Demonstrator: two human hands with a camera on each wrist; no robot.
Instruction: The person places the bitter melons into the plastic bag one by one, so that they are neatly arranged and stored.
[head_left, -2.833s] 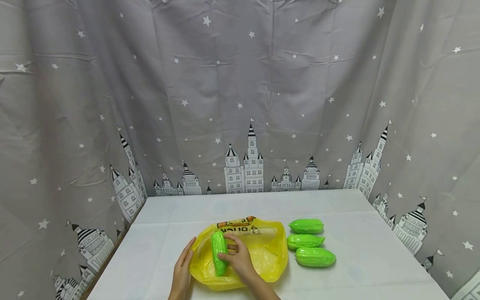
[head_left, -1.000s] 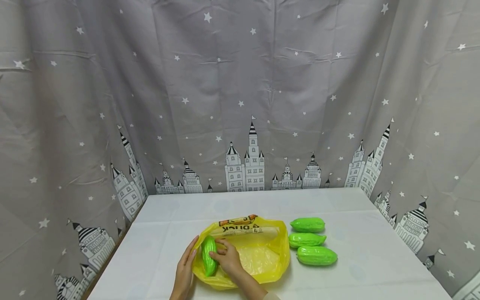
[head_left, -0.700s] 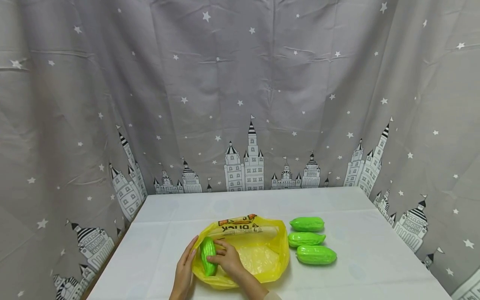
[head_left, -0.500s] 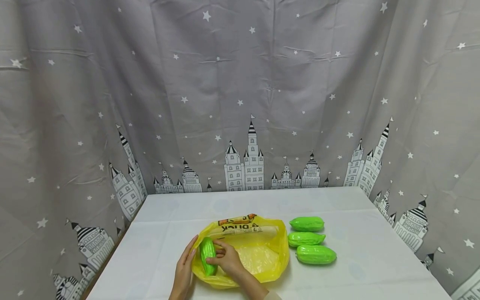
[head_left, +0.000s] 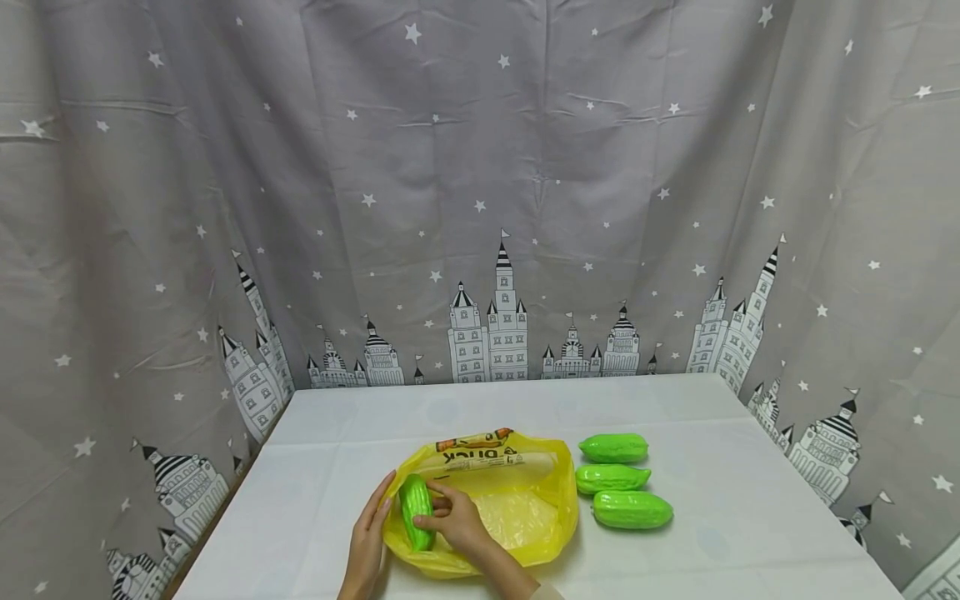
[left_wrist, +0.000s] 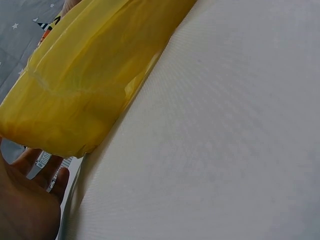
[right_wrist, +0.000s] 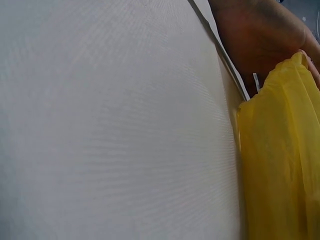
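A yellow plastic bag (head_left: 517, 508) with dark print stands on the white table, its mouth spread wide. My left hand (head_left: 366, 533) rests along the bag's left side, fingers fairly straight against the plastic. Inside that left end, a green, ridged, cucumber-like vegetable (head_left: 416, 512) leans nearly upright. My right hand (head_left: 461, 523) reaches in over the near rim and pinches it between thumb and fingers. In the left wrist view, loosely extended fingers of the left hand (left_wrist: 30, 200) show beside the bag. The right wrist view shows the right hand (right_wrist: 257, 35) partly hidden by yellow plastic.
Three more green vegetables lie in a column just right of the bag: a far one (head_left: 613, 448), a middle one (head_left: 611, 478) and a near one (head_left: 633, 510). A grey curtain (head_left: 480, 167) with stars and castles hangs behind the white table (head_left: 360, 425).
Since the earliest frame, my right hand has shifted the green vegetable left and lower, against the bag's left wall. My left hand has stayed at the bag's side. Over the last half second almost nothing moves.
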